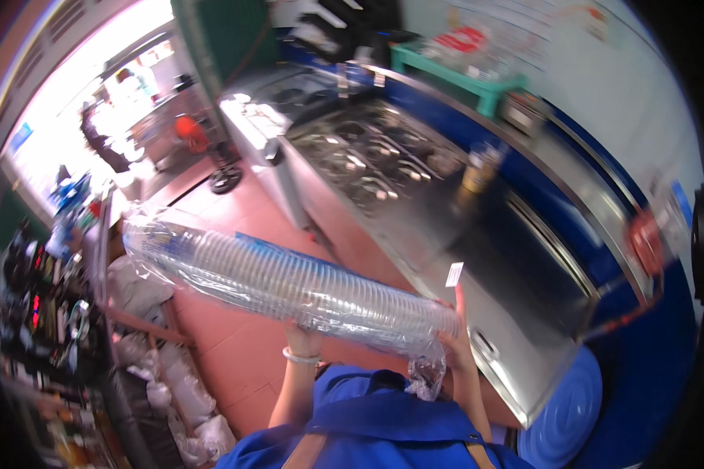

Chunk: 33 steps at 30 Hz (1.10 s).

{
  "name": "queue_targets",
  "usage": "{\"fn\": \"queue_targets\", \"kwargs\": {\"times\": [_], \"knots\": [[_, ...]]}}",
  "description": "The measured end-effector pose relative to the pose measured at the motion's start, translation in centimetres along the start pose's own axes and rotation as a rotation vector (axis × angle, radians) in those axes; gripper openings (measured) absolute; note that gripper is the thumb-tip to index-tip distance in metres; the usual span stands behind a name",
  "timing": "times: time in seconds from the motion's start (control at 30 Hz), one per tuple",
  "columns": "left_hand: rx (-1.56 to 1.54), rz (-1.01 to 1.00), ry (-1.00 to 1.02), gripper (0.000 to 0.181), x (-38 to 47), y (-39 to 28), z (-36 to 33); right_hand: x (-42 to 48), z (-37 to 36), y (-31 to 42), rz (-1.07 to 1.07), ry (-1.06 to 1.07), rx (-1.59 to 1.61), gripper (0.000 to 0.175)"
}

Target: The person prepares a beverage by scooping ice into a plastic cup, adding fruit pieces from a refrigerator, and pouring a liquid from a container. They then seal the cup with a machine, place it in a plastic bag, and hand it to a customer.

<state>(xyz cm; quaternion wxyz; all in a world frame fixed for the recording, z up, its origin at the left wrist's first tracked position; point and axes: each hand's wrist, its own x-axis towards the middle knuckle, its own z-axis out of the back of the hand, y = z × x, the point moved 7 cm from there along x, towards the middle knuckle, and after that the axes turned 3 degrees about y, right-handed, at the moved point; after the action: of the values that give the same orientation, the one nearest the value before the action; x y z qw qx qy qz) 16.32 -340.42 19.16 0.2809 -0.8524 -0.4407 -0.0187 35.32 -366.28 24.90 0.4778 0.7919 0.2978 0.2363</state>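
Note:
A long stack of clear plastic cups in a plastic sleeve point(293, 287) lies slantwise across both my hands. My left hand point(303, 341), with a pale bracelet at the wrist, holds it from below near the middle; the stack hides most of the fingers. At the sleeve's right end, my right hand point(456, 340) grips the cups, its index finger raised with a small white printed sticker point(454, 274) on the tip. The sleeve's crumpled end hangs beside that hand.
On the right runs a steel counter point(504, 357) with a gas stove point(375, 152) and a blurred cup point(478, 170). A blue round lid point(563, 410) stands beneath its near corner. Shelves of goods and plastic bags point(182, 381) line the left; a wheeled red object point(192, 133) is near the bright doorway.

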Motion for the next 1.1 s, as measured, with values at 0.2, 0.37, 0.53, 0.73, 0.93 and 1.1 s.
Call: {"fn": "queue_targets", "kwargs": {"times": [0.2,0.37,0.53,0.73,0.93,1.1], "knots": [[0.409,-0.319,-0.127,0.076,1.3,-13.6,1.5,7.9,-12.9,-11.9,-0.315,0.126,0.283,0.112],[1.037,-0.430,-0.029,0.074,3.8,-23.0,3.6,12.4,-22.1,-23.5,-0.630,0.022,0.130,0.101],[1.469,-0.568,-0.083,0.073,4.2,-28.4,6.8,15.2,-28.8,-30.0,-0.601,0.110,-0.135,0.099],[1.034,-0.623,-0.427,0.069,7.3,-33.4,12.0,21.7,-35.5,-24.9,-0.326,0.326,0.134,0.088],[0.534,-0.501,-0.379,0.063,18.2,-34.3,11.4,31.2,-37.7,-19.1,-0.074,0.440,0.124,0.107],[0.790,-0.465,-0.386,0.063,30.7,-32.4,9.8,40.8,-35.0,-21.6,-0.172,0.393,0.232,0.105]]}}
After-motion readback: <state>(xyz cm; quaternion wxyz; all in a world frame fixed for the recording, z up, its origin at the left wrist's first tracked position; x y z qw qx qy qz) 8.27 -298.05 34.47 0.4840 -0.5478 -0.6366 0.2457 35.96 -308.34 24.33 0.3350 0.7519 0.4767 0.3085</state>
